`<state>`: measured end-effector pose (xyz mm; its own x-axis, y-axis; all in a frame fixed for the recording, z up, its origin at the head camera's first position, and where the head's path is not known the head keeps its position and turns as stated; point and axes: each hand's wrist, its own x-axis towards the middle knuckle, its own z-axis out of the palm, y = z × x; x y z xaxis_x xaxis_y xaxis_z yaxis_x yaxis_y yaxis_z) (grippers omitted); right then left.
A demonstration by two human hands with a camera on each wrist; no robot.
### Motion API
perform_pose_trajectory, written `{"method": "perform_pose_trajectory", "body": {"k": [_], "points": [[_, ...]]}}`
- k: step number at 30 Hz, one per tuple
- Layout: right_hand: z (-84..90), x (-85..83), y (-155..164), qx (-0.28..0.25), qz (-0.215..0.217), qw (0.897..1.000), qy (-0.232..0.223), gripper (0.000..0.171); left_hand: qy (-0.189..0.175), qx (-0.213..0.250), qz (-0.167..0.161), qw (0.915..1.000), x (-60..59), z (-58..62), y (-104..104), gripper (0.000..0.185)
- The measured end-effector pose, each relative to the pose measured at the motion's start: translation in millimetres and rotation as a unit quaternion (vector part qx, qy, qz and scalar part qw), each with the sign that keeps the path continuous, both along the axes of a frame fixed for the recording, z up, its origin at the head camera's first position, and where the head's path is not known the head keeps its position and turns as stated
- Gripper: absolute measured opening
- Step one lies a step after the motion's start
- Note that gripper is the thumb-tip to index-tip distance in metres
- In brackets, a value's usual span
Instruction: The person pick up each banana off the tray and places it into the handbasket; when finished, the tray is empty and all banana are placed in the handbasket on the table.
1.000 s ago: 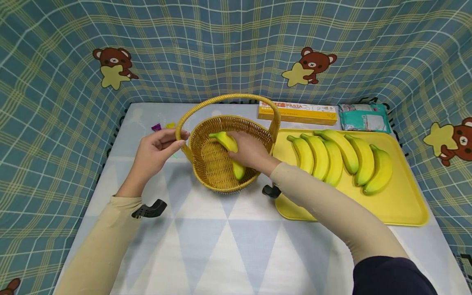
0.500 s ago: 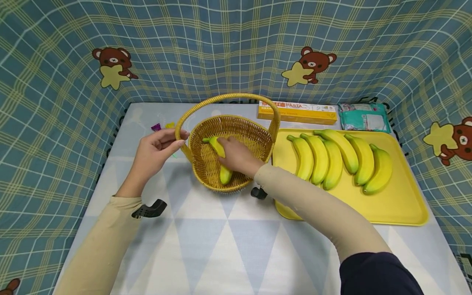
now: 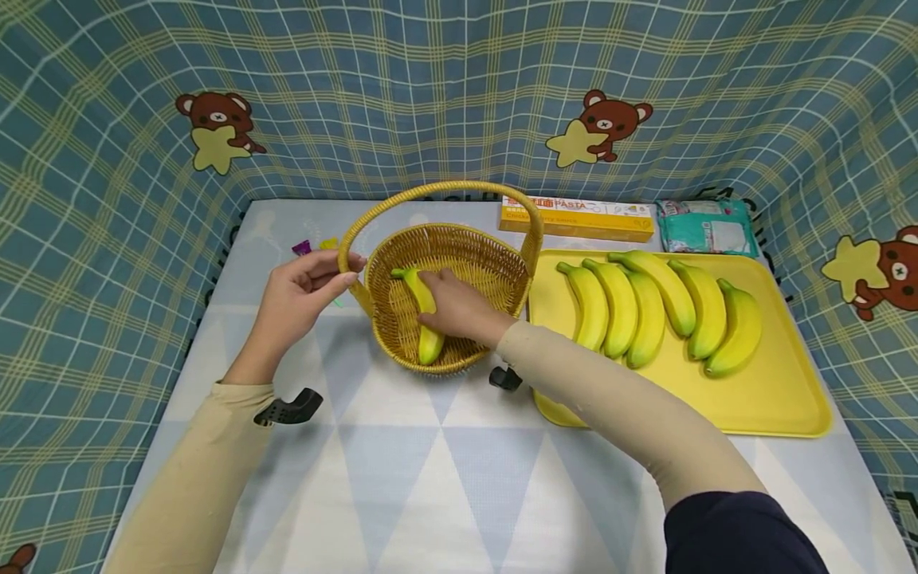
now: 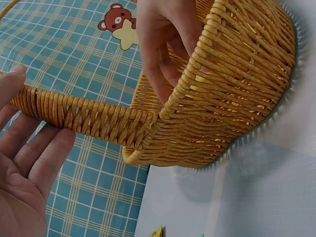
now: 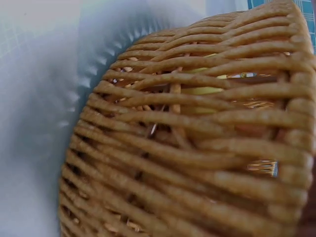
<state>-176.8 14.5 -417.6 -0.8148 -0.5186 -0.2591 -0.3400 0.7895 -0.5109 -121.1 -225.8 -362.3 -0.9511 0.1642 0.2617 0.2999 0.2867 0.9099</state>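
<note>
In the head view, a woven basket (image 3: 484,255) with a tall arched handle (image 3: 445,187) stands mid-table. My left hand (image 3: 297,299) holds the left foot of that handle between thumb and fingers; the left wrist view shows the fingers (image 4: 52,150) under the wicker. Inside the basket, my right hand (image 3: 462,307) grips a yellow banana (image 3: 430,347) from its right side. The banana lies along the basket's left half, stem pointing away. From the right wrist, the basket wall (image 5: 197,128) hides most of the hand and fruit.
Right of the basket is a yellow tray (image 3: 774,399) bearing several bananas (image 3: 649,319) in a row. Behind it sit a pasta box (image 3: 577,221) and a teal packet (image 3: 706,227). Small purple (image 3: 301,248) and yellow wrapped pieces lie behind my left hand. A plaid curtain encloses the table.
My right hand has moved left inside the basket, carrying the banana from the right part to the left half. The left hand stays on the handle, and the basket has not moved.
</note>
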Motion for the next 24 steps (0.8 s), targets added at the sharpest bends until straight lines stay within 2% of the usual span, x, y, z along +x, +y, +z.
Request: {"method": "perform_pose_trajectory", "body": {"k": [2, 7, 10, 18, 24], "points": [[1.2, 1.0, 4, -0.001, 0.002, 1.000, 0.010, 0.079, 0.000, -0.001, -0.001, 1.0000, -0.1, 0.2, 1, 0.025], [4.6, 5.7, 18, -0.001, 0.009, 0.999, 0.047, 0.070, 0.000, 0.006, -0.001, 1.0000, -7.6, -13.0, -4, 0.026], [6.8, 11.2, 30, -0.008, 0.011, 0.998, 0.064, 0.065, -0.001, 0.009, 0.000, 1.0000, -9.7, -17.0, -7, 0.026], [18.0, 31.2, 70, -0.052, -0.010, 0.993, 0.106, 0.058, -0.001, 0.007, 0.003, 1.0000, -11.0, -18.3, -6, 0.026], [26.9, 42.2, 98, -0.084, -0.032, 0.988, 0.122, 0.058, 0.001, 0.007, 0.005, 1.0000, -9.2, -17.6, -7, 0.027]]}}
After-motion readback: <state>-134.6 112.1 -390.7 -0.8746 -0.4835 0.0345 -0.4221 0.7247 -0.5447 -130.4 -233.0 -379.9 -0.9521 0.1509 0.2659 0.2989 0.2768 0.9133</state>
